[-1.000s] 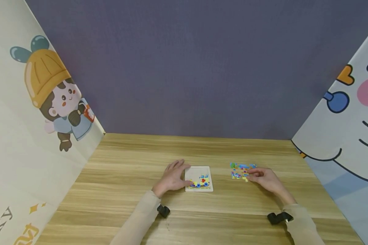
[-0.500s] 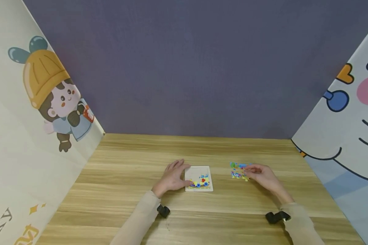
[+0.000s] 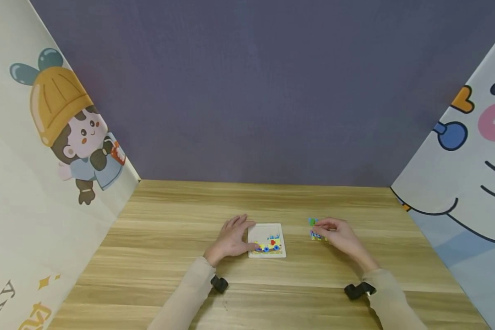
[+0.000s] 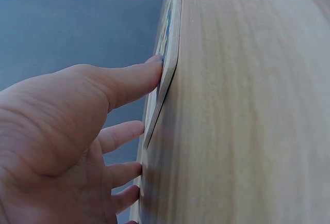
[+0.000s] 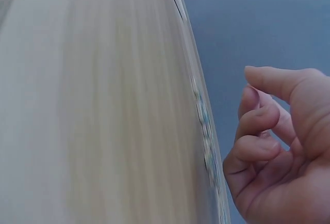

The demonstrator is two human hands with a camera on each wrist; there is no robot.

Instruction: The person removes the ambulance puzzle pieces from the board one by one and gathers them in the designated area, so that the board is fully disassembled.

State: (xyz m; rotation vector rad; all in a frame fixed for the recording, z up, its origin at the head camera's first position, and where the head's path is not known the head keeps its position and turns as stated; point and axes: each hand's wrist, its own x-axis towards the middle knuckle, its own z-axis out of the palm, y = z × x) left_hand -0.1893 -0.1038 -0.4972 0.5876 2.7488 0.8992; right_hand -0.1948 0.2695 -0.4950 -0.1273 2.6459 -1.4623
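A square, pale-framed jigsaw board (image 3: 266, 228) lies on the table, a yellow vehicle picture with blue wheels filling its lower part. At its left side is my left hand (image 3: 231, 239), fingers extended. The left wrist view shows the thumb (image 4: 139, 77) pressing on the board's edge and the other fingertips by its corner. My right hand (image 3: 340, 234) is held over loose jigsaw pieces (image 3: 312, 222), hiding most of them. Its thumb and index fingertip nearly meet, the other fingers curled, in the right wrist view; I cannot tell whether a thin piece is between them.
The wood-grain table (image 3: 181, 201) ends at a dark blue-grey wall (image 3: 247, 114) behind. White panels with cartoon drawings stand at the left and right. A strip of bare wood lies between the board and the loose pieces. Each wrist wears a small black camera (image 3: 220, 284).
My right hand has moved left across the loose pieces, from their right end to their left end, covering more of them. My left hand and the board have stayed in place.
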